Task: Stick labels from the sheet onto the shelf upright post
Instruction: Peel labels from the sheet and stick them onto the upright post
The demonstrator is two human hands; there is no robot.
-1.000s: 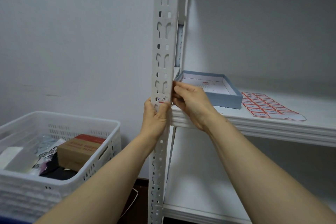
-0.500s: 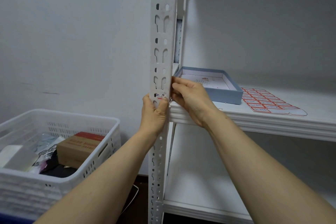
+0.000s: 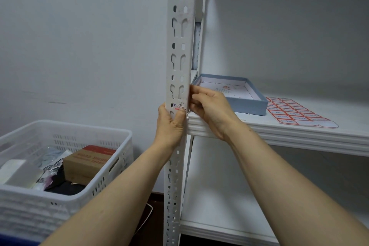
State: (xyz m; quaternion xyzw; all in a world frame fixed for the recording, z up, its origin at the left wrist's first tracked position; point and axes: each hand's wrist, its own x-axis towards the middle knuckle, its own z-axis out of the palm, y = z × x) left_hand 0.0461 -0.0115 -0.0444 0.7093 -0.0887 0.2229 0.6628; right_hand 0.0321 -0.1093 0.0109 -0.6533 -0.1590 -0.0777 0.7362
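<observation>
One label point(image 3: 178, 106) is on the post point(image 3: 180, 32) now, red-edged, across the front face just above where the shelf board point(image 3: 279, 132) meets it. Since a sec ago hardly anything has shifted. My left hand point(image 3: 169, 126) is still wrapped round the post right under the label, fingers curled on the metal, thumb up against the label's lower edge. My right hand point(image 3: 211, 110) still sits at the post's right edge, fingers curled & pinching that edge at label height. Can't tell if those fingertips are on the sticker or on bare metal, as the corner hides it. Only the view has crept a bit closer & upward. So I read this as the press-down phase, not a new placement: label looks seated, w/ maybe the wrapped side left to rub flat. Sheet point(image 3: 293, 112) lies flat on the shelf board to the right, just past the blue box point(image 3: 251, 107), w/ plenty of red-framed labels left on it, so the job's prob. far from done. White crate point(image 3: 79, 134) w/ odds & ends sits low left, not involved.
</observation>
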